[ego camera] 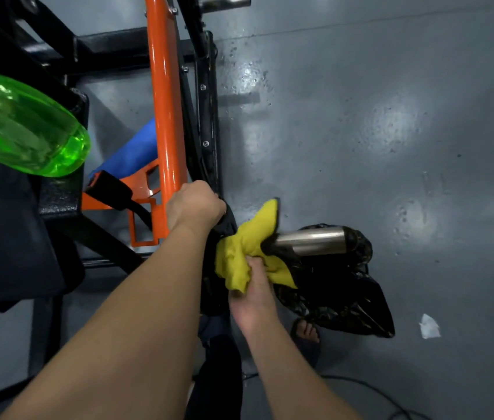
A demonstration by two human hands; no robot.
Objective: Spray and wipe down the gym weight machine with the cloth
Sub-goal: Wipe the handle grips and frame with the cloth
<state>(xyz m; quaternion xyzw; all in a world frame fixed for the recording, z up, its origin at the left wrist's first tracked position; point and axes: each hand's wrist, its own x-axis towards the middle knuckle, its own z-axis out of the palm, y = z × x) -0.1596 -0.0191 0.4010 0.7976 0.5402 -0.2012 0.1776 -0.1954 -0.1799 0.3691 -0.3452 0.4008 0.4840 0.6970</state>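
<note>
The weight machine has an orange upright bar (163,101) and a black frame (103,47). My left hand (194,204) grips the black part of the machine right beside the orange bar's lower end. My right hand (253,295) holds a yellow cloth (248,247) bunched against the base of a steel weight peg (312,241) that sticks out to the right. A green spray bottle (24,125) lies close to the camera at the left, resting on a dark surface; its nozzle is out of view.
A black plastic bag (345,298) lies on the grey floor (391,116) under the peg. A scrap of white paper (429,327) sits at the right. A blue roller pad (136,147) is behind the orange bar. My sandalled foot (306,331) and a cable (370,392) are below.
</note>
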